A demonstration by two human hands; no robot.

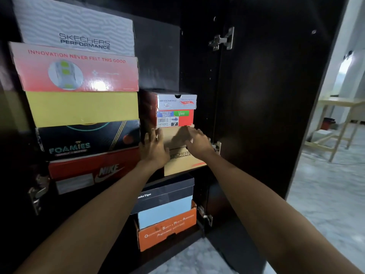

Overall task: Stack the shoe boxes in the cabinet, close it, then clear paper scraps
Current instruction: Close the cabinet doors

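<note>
Both my arms reach into a dark cabinet [199, 62]. My left hand [154, 149] lies with spread fingers on the left front of a plain brown box [175, 136]. My right hand [198, 142] presses flat on that box's right front. A red and white Skechers box [175, 110] sits on top of it. Underneath is a tan Skechers Performance box [183, 162], partly hidden by my hands. To the left stands a tall stack: grey Skechers Performance box [79, 30], pink box [77, 70], yellow box [83, 108], black Foamies box [87, 140], red Nike box [88, 171].
On the lower shelf a dark and light-blue box [166, 202] rests on an orange box [167, 230]. The cabinet door [276, 95] stands open at right, with metal hinges [222, 39]. Beyond it are a pale tiled floor [325, 194] and a wooden table frame [339, 123].
</note>
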